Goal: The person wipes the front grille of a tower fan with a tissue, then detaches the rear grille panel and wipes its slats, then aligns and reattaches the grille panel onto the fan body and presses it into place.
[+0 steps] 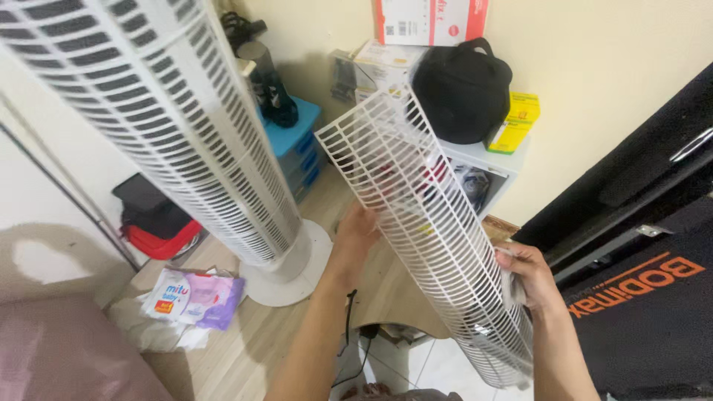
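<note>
A long curved white grille panel [416, 200] is held up in mid-air, slanting from upper left to lower right. My left hand [355, 229] grips its left edge around the middle. My right hand [529, 276] holds the right edge lower down, with a white cloth [511, 286] pressed between the fingers and the grille. To the left stands a white tower fan [171, 126] on a round base [297, 278], its slotted body leaning across the upper left of the view.
A pack of wet wipes [194, 297] and crumpled tissue lie on the wooden floor by the fan base. A white shelf [490, 160] against the wall carries boxes and a black bag [462, 89]. Blue drawers [297, 141] behind; black exercise equipment [639, 245] at right.
</note>
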A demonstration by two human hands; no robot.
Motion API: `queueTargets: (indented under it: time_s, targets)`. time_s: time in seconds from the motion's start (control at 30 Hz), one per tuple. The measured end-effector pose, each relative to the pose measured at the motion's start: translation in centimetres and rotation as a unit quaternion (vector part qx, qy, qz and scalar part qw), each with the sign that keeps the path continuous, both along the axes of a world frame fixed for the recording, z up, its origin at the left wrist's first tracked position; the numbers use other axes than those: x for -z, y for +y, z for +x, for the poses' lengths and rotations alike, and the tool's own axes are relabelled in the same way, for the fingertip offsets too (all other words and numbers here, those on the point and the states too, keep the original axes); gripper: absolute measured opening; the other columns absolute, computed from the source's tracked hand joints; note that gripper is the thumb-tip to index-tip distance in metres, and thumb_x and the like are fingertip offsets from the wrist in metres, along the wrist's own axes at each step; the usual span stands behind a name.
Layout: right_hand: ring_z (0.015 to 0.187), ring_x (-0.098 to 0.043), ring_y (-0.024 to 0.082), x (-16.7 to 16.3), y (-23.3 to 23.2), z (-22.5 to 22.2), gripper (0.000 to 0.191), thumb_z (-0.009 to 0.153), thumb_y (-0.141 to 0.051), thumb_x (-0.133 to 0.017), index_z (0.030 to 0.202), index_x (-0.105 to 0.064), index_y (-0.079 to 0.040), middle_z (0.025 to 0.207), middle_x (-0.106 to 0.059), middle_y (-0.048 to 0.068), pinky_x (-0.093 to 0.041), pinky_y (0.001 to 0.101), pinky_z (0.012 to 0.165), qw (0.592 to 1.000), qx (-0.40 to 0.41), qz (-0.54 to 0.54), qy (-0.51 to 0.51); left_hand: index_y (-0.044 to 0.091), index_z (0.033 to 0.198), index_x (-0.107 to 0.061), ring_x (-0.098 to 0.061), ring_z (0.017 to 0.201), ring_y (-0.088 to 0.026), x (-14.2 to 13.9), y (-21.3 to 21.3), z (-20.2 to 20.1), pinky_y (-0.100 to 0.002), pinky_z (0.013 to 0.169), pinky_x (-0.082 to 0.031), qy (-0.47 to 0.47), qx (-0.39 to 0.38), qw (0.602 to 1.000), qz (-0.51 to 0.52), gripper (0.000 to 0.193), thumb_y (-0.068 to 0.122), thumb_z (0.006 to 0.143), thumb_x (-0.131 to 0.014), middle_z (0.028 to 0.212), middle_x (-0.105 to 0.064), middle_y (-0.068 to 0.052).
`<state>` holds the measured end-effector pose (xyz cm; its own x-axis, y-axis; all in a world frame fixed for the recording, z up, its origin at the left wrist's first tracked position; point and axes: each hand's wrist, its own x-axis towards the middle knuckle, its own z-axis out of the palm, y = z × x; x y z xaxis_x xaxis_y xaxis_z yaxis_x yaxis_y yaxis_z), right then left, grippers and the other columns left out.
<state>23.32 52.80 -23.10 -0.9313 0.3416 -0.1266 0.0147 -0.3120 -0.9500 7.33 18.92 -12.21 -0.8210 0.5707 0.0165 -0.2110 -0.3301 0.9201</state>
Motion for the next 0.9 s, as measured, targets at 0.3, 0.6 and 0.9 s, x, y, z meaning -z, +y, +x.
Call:
queueTargets:
  time_s: [0.3, 0.6, 0.9]
  targets:
    - [0.101, -0.071, 0.027, -6.9, -12.4, -7.2, 0.044, 0.091, -0.011, -0.07, 0.133, -0.068, 0.001, 0.116, -0.077, 0.016, -0.055, 0.0369, 0.087, 0.947, -0.238, 0.213, 0.039, 0.0, 0.143, -0.055, -0.059, 0.133, -0.025, -4.6, -9.3, 5.2, -0.044, 0.113, -0.048, 0.079, -0.001, 0.956, 0.283, 0.046, 0.028, 0.107, -0.057, 0.142, -0.063, -0.01]
    - [0.103, -0.058, 0.01, -26.0, -29.0, -10.5, 0.033, 0.107, -0.006, -0.058, 0.139, -0.057, 0.001, 0.122, -0.056, 0.007, -0.051, 0.0226, 0.09, 0.904, -0.195, 0.011, 0.38, -0.003, 0.14, -0.055, -0.068, 0.118, -0.025, -8.4, -20.0, 8.3, -0.04, 0.101, -0.057, 0.08, -0.213, 0.935, 0.271, 0.046, 0.031, 0.109, -0.053, 0.132, -0.066, -0.017]
    - [0.16, -0.014, 0.035, -26.8, -47.2, -10.6, 0.056, 0.11, -0.019, -0.047, 0.161, -0.034, -0.003, 0.169, -0.026, 0.015, -0.018, 0.0512, 0.132, 0.619, -0.124, 0.532, 0.565, 0.005, 0.141, -0.054, -0.067, 0.117, -0.024, -7.3, -24.5, 9.6, -0.041, 0.099, -0.056, 0.082, -0.311, 0.901, 0.292, 0.045, 0.032, 0.105, -0.054, 0.132, -0.067, -0.012]
